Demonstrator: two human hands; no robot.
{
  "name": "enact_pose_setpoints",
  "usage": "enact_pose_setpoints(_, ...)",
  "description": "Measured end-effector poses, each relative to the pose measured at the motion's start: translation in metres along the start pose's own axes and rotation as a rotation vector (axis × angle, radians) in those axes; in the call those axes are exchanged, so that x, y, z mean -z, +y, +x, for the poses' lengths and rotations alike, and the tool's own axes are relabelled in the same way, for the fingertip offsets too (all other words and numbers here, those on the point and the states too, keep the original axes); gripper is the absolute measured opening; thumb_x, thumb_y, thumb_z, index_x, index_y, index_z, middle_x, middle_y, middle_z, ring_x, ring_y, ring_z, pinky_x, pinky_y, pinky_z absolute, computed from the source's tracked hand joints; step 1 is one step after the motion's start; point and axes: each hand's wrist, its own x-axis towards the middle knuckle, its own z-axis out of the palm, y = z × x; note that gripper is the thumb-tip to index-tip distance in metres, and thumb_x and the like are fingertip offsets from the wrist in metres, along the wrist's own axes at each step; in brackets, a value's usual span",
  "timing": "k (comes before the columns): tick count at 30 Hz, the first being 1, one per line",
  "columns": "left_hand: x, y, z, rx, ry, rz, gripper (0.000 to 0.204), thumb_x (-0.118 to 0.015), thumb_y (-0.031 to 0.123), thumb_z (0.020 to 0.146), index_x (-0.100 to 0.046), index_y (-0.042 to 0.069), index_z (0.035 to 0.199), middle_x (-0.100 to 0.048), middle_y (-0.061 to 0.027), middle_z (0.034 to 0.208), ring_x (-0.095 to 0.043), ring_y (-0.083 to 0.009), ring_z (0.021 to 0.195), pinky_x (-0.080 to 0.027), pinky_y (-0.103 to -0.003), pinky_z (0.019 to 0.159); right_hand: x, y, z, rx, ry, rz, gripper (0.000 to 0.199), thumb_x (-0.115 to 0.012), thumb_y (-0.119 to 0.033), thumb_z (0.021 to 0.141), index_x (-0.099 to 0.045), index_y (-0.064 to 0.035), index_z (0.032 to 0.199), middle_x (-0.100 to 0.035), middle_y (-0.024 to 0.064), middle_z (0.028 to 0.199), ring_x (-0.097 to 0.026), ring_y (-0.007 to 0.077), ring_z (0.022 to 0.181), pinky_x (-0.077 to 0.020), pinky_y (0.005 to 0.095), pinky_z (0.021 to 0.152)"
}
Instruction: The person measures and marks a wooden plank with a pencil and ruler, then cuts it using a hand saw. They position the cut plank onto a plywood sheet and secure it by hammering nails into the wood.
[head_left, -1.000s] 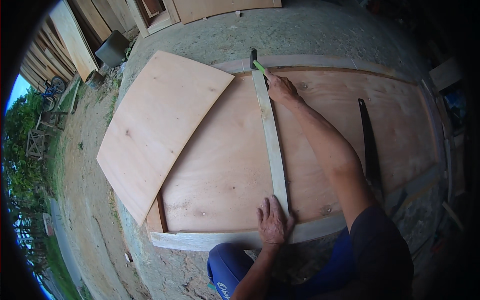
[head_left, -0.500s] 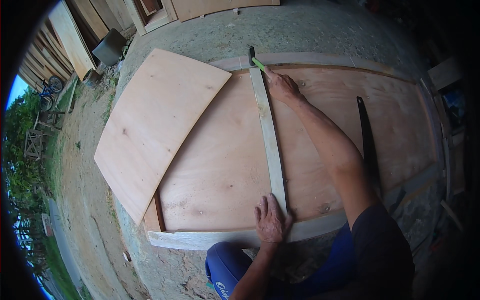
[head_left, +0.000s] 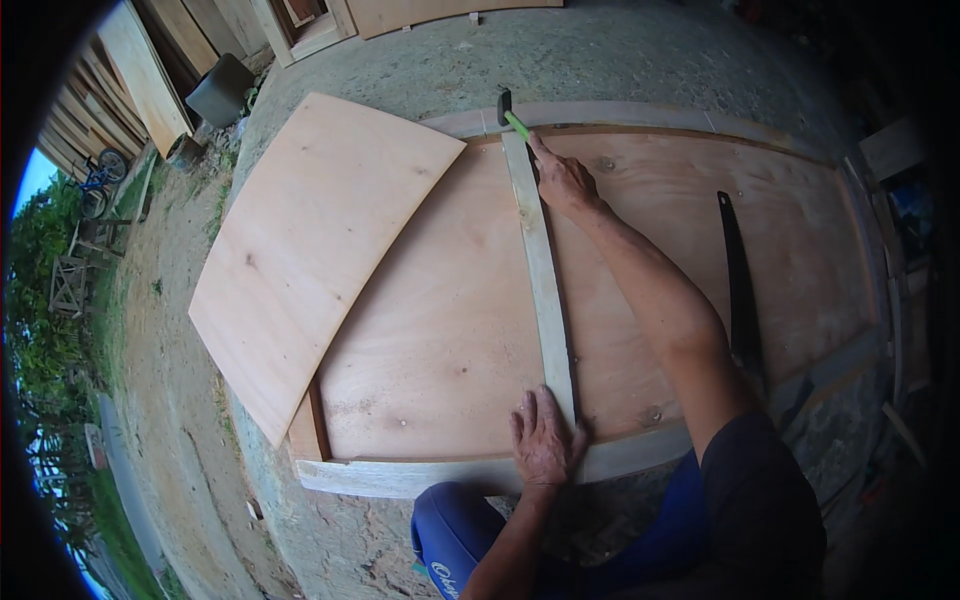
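Note:
My right hand (head_left: 566, 183) grips the green handle of a hammer (head_left: 506, 108). Its dark head is at the far end of a pale wooden batten (head_left: 535, 235), near the frame's far rail. That batten runs from far to near across a large plywood panel (head_left: 430, 350) edged with a wooden frame (head_left: 390, 478). My left hand (head_left: 544, 440) lies with fingers stretched over the batten's near end and the near rail. A loose plywood sheet (head_left: 310, 250) rests slanted over the panel's left part.
A handsaw (head_left: 738, 280) with a dark blade lies on the panel to the right of my forearm. Planks (head_left: 145, 75) lean at the far left by a grey container (head_left: 220, 93). A blue bicycle (head_left: 97, 183) stands beyond the dirt ground.
The view has shifted very slightly. Both hands, the hammer and the batten stay almost where they were.

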Motion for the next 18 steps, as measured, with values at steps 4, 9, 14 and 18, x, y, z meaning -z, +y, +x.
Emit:
enact_pose_setpoints(4, 0.0, -0.004, -0.004, 0.012, -0.006, 0.007, 0.091, -0.055, 0.051, 0.09, -0.022, -0.006, 0.153, -0.038, -0.0287, 0.151, -0.027, -0.037, 0.148, -0.015, -0.053, 0.121, -0.003, -0.008, -0.006, -0.035, 0.0, 0.024, 0.068, -0.049, -0.008, 0.089, -0.033, -0.0208, 0.154, -0.069, 0.0251, 0.105, -0.067, 0.0434, 0.1, -0.0535, 0.0535, 0.085)
enact_pose_setpoints(9, 0.003, 0.0, 0.0, 0.013, -0.005, 0.018, 0.092, -0.054, 0.053, 0.09, -0.022, -0.004, 0.154, -0.036, -0.0295, 0.152, -0.026, -0.0365, 0.148, -0.013, -0.052, 0.121, -0.005, 0.002, -0.002, -0.04, 0.001, 0.044, 0.066, -0.049, -0.01, 0.091, -0.034, -0.0212, 0.154, -0.068, 0.0242, 0.111, -0.066, 0.0431, 0.102, -0.0535, 0.0523, 0.085)
enact_pose_setpoints(14, 0.003, 0.006, -0.002, 0.039, -0.014, 0.015, 0.091, -0.054, 0.053, 0.09, -0.022, -0.003, 0.154, -0.035, -0.0289, 0.153, -0.026, -0.0363, 0.149, -0.013, -0.052, 0.122, 0.003, 0.012, -0.019, -0.148, 0.024, 0.231, 0.06, -0.047, -0.014, 0.096, -0.034, -0.0215, 0.154, -0.067, 0.0253, 0.116, -0.065, 0.043, 0.106, -0.0527, 0.051, 0.088)
enact_pose_setpoints(18, 0.001, 0.003, -0.004, 0.054, -0.007, 0.044, 0.092, -0.054, 0.054, 0.089, -0.021, -0.002, 0.155, -0.035, -0.0264, 0.155, -0.025, -0.0334, 0.149, -0.012, -0.051, 0.122, -0.015, 0.022, -0.098, -0.309, 0.048, 0.611, 0.058, -0.048, -0.019, 0.1, -0.03, -0.0193, 0.156, -0.068, 0.0208, 0.1, -0.067, 0.0324, 0.077, -0.0559, 0.0432, 0.065)
